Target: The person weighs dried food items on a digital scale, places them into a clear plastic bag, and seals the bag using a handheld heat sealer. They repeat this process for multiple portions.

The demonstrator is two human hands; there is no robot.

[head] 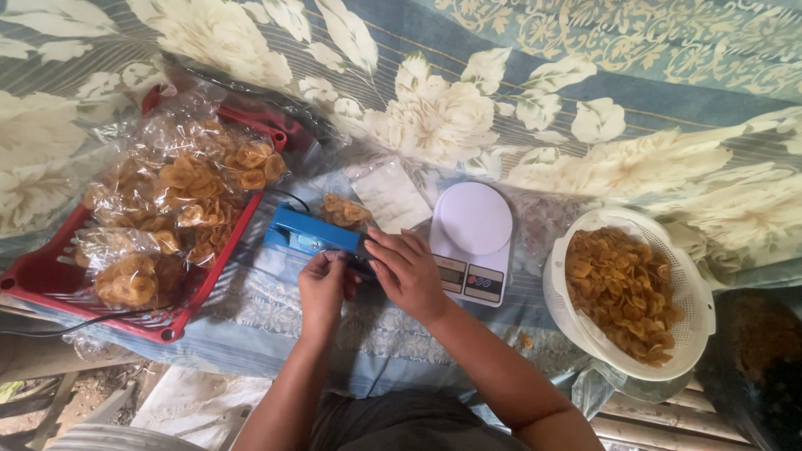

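Right hand (408, 271) presses down w/ flat fingers on the near end of the blue heat sealer (311, 235), center of the cloth-covered surface. Left hand (323, 286) pinches sth small at that same end; can't tell what. Clear bag of banana chips (344, 212) lies across the sealer's far side. White digital scale (473, 240) just right of the hands. Red tray (33, 280) w/ filled chip bags (180, 200) at left; white basket (695, 294) of loose chips (622, 292) at right.
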